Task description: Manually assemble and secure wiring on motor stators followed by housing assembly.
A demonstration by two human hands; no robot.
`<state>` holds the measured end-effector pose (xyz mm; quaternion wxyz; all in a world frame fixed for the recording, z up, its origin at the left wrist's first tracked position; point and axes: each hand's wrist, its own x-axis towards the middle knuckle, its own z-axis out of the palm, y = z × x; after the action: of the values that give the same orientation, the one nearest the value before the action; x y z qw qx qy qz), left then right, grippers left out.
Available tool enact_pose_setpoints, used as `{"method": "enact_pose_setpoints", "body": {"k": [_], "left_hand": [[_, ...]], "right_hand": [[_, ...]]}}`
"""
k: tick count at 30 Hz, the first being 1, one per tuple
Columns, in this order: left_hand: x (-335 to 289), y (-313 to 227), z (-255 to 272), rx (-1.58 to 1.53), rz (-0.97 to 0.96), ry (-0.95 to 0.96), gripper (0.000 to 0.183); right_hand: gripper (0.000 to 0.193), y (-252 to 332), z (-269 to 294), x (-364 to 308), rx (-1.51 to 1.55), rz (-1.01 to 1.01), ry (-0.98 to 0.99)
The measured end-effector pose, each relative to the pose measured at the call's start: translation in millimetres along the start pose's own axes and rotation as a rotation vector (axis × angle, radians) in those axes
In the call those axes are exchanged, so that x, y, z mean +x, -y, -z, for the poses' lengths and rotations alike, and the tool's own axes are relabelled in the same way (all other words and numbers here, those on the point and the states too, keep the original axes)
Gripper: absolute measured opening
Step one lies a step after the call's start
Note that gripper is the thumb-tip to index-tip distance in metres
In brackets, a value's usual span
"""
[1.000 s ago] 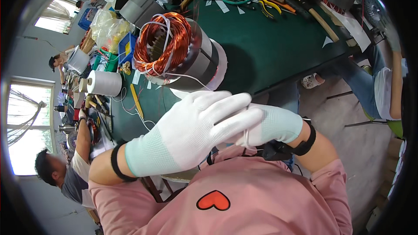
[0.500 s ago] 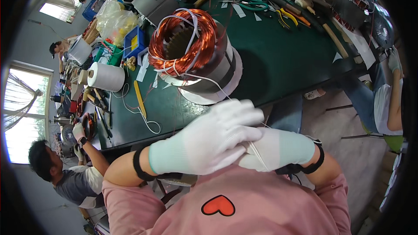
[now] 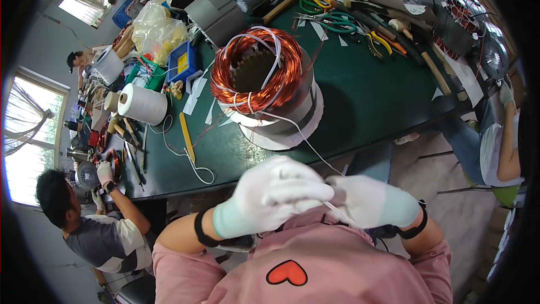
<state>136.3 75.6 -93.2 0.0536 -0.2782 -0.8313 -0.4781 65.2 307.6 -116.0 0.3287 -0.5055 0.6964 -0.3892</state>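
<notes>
Green table (image 3: 391, 93), with copper-wound stator (image 3: 273, 91) ahead of left hand (image 3: 277, 194) and right hand (image 3: 367, 200); now overlapping less than before, curled close about white cord (image 3: 305, 138), exact pinch unclear, seemingly keeping tension.

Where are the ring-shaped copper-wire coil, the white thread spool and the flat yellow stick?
Ring-shaped copper-wire coil (image 3: 289, 66): head view, right side of the ring.
White thread spool (image 3: 146, 104): head view, wound side.
Flat yellow stick (image 3: 187, 137): head view, its middle.
</notes>
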Motion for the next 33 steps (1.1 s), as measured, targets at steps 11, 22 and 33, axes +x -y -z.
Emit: {"method": "enact_pose_setpoints", "body": {"k": [11, 22, 33], "left_hand": [[0.6, -14.2, 22.8, 0.649, 0.071, 0.234, 0.036], [5.3, -8.8, 8.5, 0.923, 0.134, 0.367, 0.031], [18.3, -14.8, -0.8, 0.541, -0.003, 0.199, 0.054]], "right_hand": [[0.031, -62.4, 96.8, -113.1, 0.867, 0.321, -1.197], [0.018, -67.9, 51.2, -96.6, 1.633, 0.56, -0.657], [0.016, -14.2, -30.9, 1.7, 0.616, 0.0, -0.493]]}}
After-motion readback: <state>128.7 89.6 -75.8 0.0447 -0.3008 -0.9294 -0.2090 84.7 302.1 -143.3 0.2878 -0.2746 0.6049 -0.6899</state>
